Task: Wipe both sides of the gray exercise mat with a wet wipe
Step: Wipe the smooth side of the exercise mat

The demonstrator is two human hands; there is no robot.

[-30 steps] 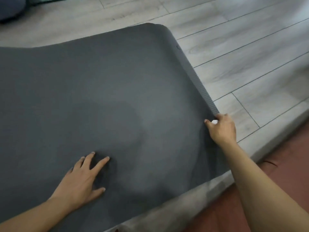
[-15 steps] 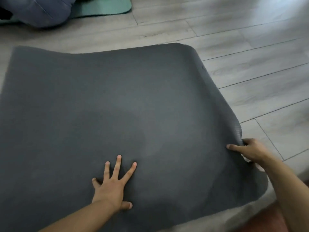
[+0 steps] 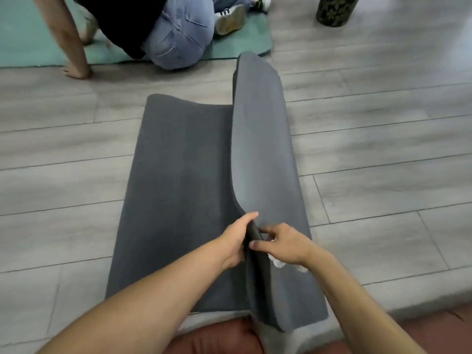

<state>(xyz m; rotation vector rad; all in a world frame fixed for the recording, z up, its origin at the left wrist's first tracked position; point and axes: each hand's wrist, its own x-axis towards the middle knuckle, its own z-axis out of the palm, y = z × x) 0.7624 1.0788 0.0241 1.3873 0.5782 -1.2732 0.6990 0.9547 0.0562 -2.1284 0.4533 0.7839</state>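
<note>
In the head view, your gray foam exercise mat [image 3: 184, 190] runs up the middle of the frame on the pale gray wood-plank floor [image 3: 383, 154]. Its left part lies flat, while its right long edge is lifted and folded toward the centre, standing as a curved flap that reaches the upper middle of the frame.

Your left hand [image 3: 236, 240], at lower centre, is clamped on the raised edge of the mat, thumb on the near face and fingers wrapped behind it. Your right hand [image 3: 283, 242], just to the right and nearly touching the left, pinches the same edge with thumb and forefinger; its other fingers are curled around a crumpled white wet wipe [image 3: 278, 263], which peeks out below the palm and wrist.

At the upper left of the frame another person in blue jeans and a black top [image 3: 176, 34] crouches on a teal mat [image 3: 237, 44], one hand planted on the floor. At the upper right stands a dark cylindrical container with a yellowish floral pattern [image 3: 334, 10].

No brand, label or writing can be read on the mat, the wipe or the container.
</note>
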